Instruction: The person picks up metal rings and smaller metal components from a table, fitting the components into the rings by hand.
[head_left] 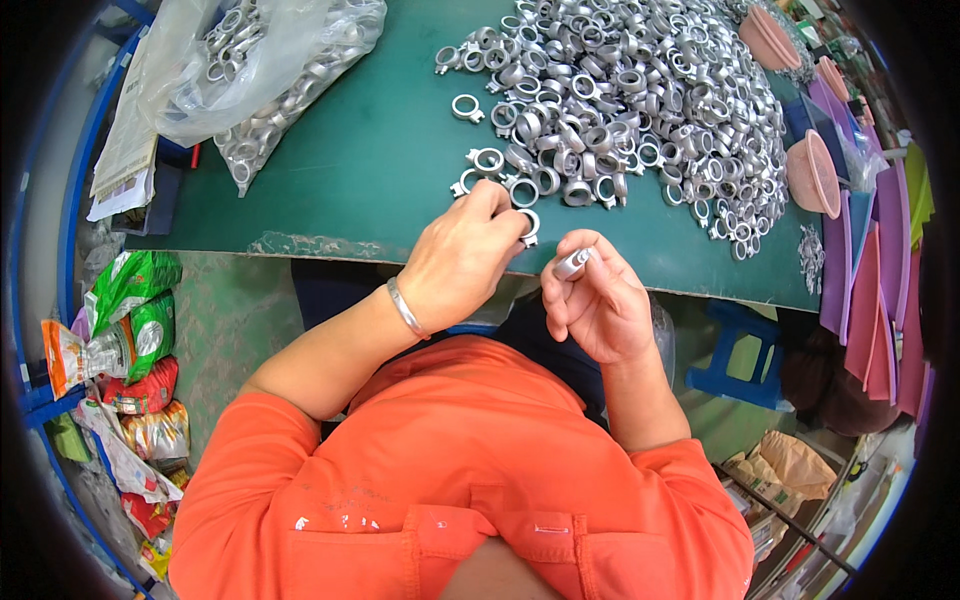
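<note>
Between the thumb and fingers of my right hand is a silver metal ring clamp, held just off the table's front edge. My left hand reaches over that edge with its fingers curled. Against its fingertips is another silver ring clamp, partly covered by them. Beyond the knuckles lie a few loose ring clamps, flat on the green table. They trail off from a large pile of the same clamps. A metal bangle circles my left wrist.
A clear plastic bag of ring clamps lies at the back left, by some papers. Pink baskets and a heap of small metal parts line the right side. A blue stool stands below.
</note>
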